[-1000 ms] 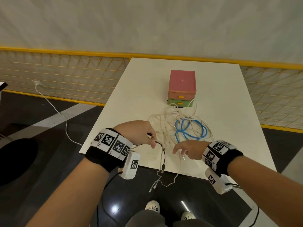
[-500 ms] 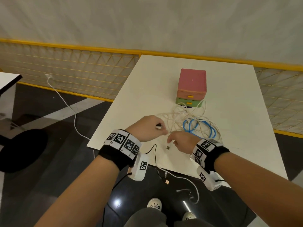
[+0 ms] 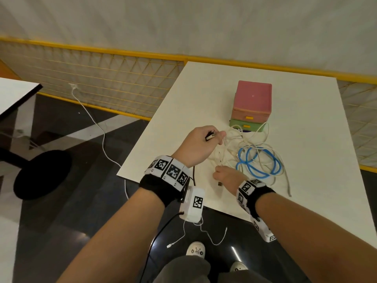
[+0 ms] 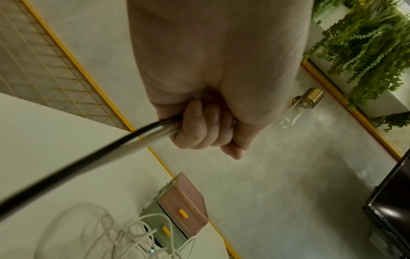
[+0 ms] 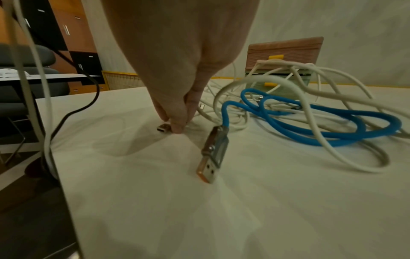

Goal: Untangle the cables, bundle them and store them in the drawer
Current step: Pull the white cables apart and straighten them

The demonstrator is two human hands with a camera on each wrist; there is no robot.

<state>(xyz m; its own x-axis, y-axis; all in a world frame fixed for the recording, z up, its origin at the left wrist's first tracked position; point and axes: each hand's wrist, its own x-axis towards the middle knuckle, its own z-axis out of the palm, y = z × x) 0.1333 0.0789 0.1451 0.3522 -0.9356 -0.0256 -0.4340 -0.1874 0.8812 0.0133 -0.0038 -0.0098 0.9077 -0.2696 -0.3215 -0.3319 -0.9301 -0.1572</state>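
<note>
Left hand [image 3: 199, 145] is gripping a black cable [image 4: 73, 163], fingers curled round it, with the plug end sticking out past the thumb, just in front of the drawer unit. Right hand [image 3: 226, 176] is pinching a small metal connector [image 5: 164, 127] against the bench [image 3: 316, 160], nearer the bench's front edge than the drawer unit.

Drawer unit [image 3: 252, 105]: pink drawer stacked on a green drawer [image 3: 245, 126], each with a yellow pull, standing toward the back of the bench. The green drawer is showing slightly open, and white cable is draping over its front; contents cannot be made out.

White cables [image 3: 240, 144]: lying in a loose tangle directly in front of the drawer unit, one strand trailing toward the right of it.

Blue cable [image 3: 259, 162]: looping within the tangle, in front of the drawer unit, with its USB plug [image 5: 213, 154] lying flat on the bench beside the right hand.

Bench: white top. Beyond the drawer unit, a yellow-framed mesh barrier [image 3: 102, 78] is running along a pale wall. Dark glossy floor [image 3: 61, 201] is showing below, with a white lead [image 3: 204, 233] dangling off the front edge.
</note>
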